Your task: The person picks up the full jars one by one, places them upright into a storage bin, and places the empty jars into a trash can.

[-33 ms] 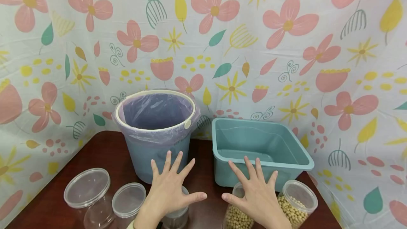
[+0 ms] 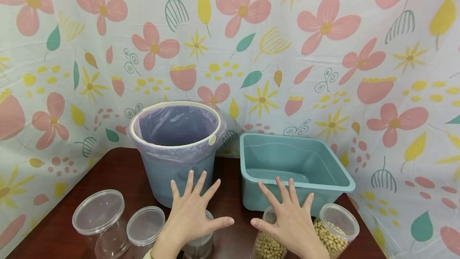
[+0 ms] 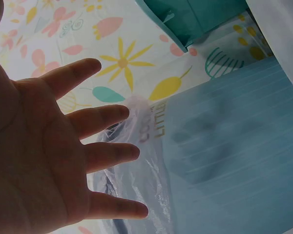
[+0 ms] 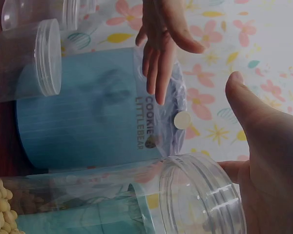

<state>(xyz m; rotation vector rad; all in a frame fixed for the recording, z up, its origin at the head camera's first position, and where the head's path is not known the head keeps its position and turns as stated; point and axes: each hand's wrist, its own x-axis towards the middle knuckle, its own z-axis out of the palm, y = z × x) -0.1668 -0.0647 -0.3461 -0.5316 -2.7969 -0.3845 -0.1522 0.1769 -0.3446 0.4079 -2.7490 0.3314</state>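
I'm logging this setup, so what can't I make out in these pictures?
Head view: floor of the bucket, hidden by its near wall.
Head view: left bean jar, partly hidden by the right hand.
Left wrist view: thumb tip of the left hand, cut off by the edge.

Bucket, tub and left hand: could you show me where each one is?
Bucket (image 2: 161, 179): head view, on its blue outer wall.
Tub (image 2: 292, 157): head view, on its inner back wall.
Left hand (image 2: 192, 214): head view, on its back.

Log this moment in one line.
left hand: empty, spread open; right hand: empty, spread open; rightmost jar: pale beans inside; bucket: lined with bag; teal basin: beside bucket
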